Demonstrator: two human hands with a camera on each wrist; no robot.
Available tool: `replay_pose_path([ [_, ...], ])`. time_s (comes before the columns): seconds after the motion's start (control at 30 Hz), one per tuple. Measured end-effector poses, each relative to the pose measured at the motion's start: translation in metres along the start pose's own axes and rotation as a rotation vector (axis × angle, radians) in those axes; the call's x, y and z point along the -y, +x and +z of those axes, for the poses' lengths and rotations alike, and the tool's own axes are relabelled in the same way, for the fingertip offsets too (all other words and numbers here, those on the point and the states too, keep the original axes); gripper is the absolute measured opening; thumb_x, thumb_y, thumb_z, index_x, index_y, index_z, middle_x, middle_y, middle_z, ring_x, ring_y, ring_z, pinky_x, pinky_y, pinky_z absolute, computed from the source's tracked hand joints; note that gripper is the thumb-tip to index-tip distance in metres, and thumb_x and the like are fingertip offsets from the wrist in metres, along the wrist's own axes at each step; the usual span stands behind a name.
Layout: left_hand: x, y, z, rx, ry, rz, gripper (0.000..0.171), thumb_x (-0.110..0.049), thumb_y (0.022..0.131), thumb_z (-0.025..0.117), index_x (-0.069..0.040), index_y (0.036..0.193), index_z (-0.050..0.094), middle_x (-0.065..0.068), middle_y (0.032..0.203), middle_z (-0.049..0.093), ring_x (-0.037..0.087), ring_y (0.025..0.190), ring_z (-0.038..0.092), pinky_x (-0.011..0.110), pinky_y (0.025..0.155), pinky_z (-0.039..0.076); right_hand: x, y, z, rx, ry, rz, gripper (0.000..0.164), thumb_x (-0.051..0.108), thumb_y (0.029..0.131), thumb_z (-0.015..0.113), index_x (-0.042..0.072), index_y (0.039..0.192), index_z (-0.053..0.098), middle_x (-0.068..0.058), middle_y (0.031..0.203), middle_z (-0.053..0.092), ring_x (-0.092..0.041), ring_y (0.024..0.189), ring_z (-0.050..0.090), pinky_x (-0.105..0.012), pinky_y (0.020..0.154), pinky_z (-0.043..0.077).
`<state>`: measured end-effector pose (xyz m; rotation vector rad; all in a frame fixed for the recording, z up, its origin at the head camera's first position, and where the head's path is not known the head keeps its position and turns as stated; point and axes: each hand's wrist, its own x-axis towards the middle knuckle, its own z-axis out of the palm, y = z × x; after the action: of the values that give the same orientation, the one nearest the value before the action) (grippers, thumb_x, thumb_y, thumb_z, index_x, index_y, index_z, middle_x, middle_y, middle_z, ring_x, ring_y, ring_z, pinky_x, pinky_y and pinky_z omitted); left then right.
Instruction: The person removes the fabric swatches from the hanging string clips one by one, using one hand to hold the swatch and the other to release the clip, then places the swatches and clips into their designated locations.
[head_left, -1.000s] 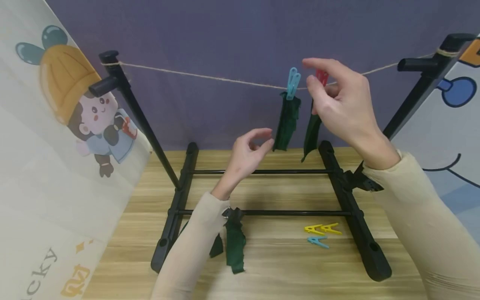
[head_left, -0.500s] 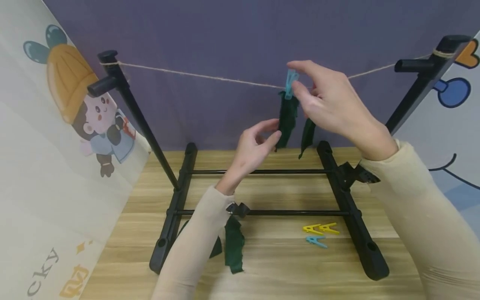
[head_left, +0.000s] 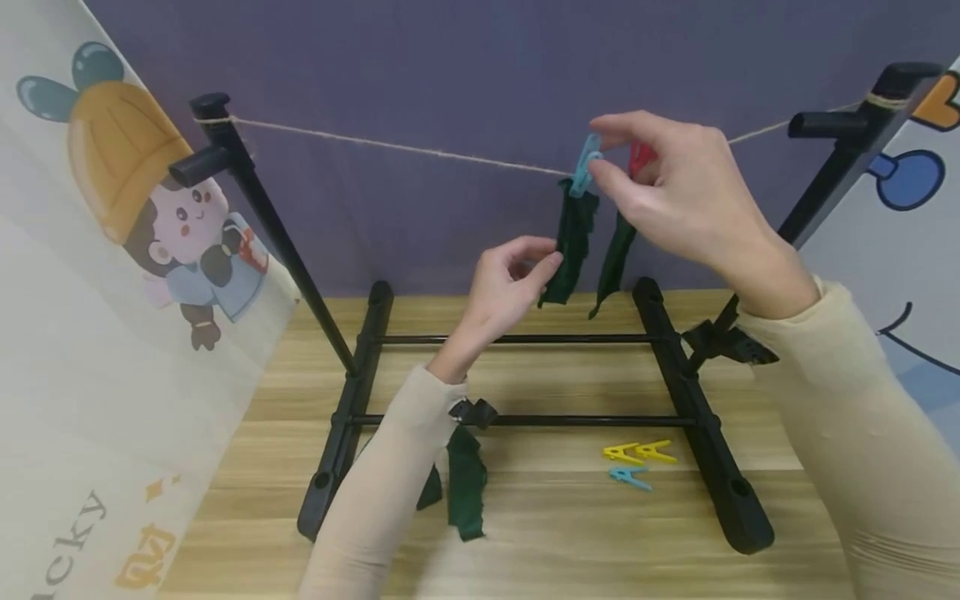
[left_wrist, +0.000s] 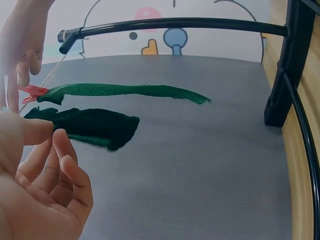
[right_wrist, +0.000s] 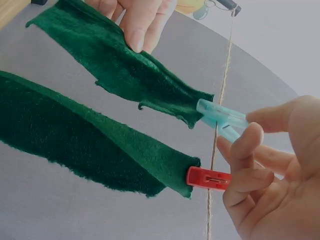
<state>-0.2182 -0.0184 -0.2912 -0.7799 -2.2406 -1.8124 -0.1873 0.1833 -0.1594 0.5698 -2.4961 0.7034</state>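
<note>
My right hand [head_left: 686, 187] pinches the tail ends of a light-blue clothespin [right_wrist: 220, 117] between thumb and fingers. The clothespin sits over the twine [head_left: 412, 150], its front end on the top of a dark green cloth strip [head_left: 574, 237]. Lower down, my left hand [head_left: 510, 279] pinches that strip's left edge between thumb and fingertips. Beside it a second green strip [right_wrist: 90, 135] hangs from a red clothespin [right_wrist: 205, 177], partly hidden behind my right hand in the head view.
Twine runs between the posts of a black frame [head_left: 281, 233]. On the wooden tabletop [head_left: 562, 533] lie two yellow clothespins [head_left: 637, 452], another blue clothespin [head_left: 630, 477] and more green cloth [head_left: 467, 487], partly under my left forearm. A purple-grey backdrop stands behind.
My right hand has moved left from beside the red clothespin onto the blue one, which now tilts a little. My left hand has moved right and up onto the cloth strip's edge.
</note>
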Motion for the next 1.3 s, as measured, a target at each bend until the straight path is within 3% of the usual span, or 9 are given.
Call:
replay_pose_path([
  [0.1,0.000,0.001,0.000,0.015,0.009,-0.010,0.029,-0.023,0.106,0.066,-0.006,0.129,0.074,0.011,0.119,0.077,0.025,0.079,0.070,0.027,0.065,0.054,-0.002,0.000,-0.002,0.003,-0.006,-0.009,0.044,0.034,0.105,0.066,0.019,0.146,0.067,-0.007,0.077,0.064,-0.011,0.045,0.041,-0.025,0.050,0.030],
  [0.27,0.001,0.002,0.000,0.035,0.022,-0.018,0.028,-0.024,0.106,0.068,-0.006,0.126,0.075,0.010,0.117,0.078,0.031,0.085,0.073,0.028,0.070,0.056,-0.006,0.002,-0.009,0.025,-0.041,0.002,0.042,0.037,0.101,0.071,0.017,0.138,0.073,-0.005,0.086,0.067,-0.011,0.046,0.044,-0.024,0.047,0.031],
  [0.53,0.000,0.004,-0.001,0.032,0.046,-0.039,0.026,-0.025,0.105,0.069,-0.008,0.123,0.077,0.007,0.110,0.079,0.017,0.078,0.070,0.028,0.068,0.055,-0.006,0.002,-0.014,0.028,-0.040,0.009,0.037,0.032,0.102,0.072,0.015,0.134,0.075,-0.007,0.097,0.072,-0.011,0.041,0.040,-0.025,0.043,0.026],
  [0.73,0.001,0.005,-0.002,0.018,0.039,-0.025,0.027,-0.027,0.105,0.069,-0.008,0.122,0.077,0.007,0.109,0.079,0.018,0.078,0.069,0.028,0.068,0.054,-0.006,0.000,-0.013,-0.033,-0.015,0.000,0.033,0.025,0.100,0.075,0.011,0.129,0.078,-0.007,0.087,0.071,-0.009,0.037,0.033,-0.024,0.041,0.022],
  [0.93,-0.002,0.004,-0.004,0.001,0.027,-0.003,0.026,-0.024,0.104,0.069,-0.008,0.123,0.077,0.008,0.110,0.078,0.018,0.079,0.069,0.028,0.069,0.053,-0.004,-0.003,-0.013,-0.074,-0.004,-0.011,0.031,0.023,0.100,0.075,0.011,0.128,0.078,0.002,0.053,0.052,-0.008,0.034,0.027,-0.023,0.039,0.020],
  [1.03,-0.002,0.003,-0.005,-0.005,0.020,0.002,0.025,-0.023,0.104,0.070,-0.008,0.123,0.077,0.009,0.111,0.078,0.017,0.078,0.068,0.028,0.068,0.053,-0.005,-0.004,-0.013,-0.086,0.001,-0.023,0.030,0.023,0.100,0.075,0.012,0.128,0.078,0.005,0.045,0.042,-0.007,0.033,0.026,-0.022,0.038,0.019],
  [1.13,-0.002,0.003,-0.006,-0.012,0.016,0.006,0.025,-0.022,0.104,0.070,-0.007,0.123,0.077,0.009,0.111,0.078,0.016,0.076,0.067,0.028,0.067,0.053,-0.005,-0.005,-0.012,-0.118,0.018,-0.033,0.029,0.024,0.100,0.076,0.014,0.127,0.080,0.013,0.048,0.048,-0.008,0.033,0.027,-0.022,0.038,0.020],
  [1.3,-0.002,0.002,-0.009,-0.017,0.021,0.012,0.025,-0.022,0.104,0.070,-0.006,0.122,0.076,0.010,0.111,0.078,0.017,0.077,0.067,0.027,0.068,0.052,-0.006,-0.006,-0.013,-0.190,0.042,-0.051,0.028,0.026,0.099,0.076,0.017,0.125,0.081,0.034,0.070,0.060,-0.008,0.032,0.029,-0.022,0.038,0.021],
])
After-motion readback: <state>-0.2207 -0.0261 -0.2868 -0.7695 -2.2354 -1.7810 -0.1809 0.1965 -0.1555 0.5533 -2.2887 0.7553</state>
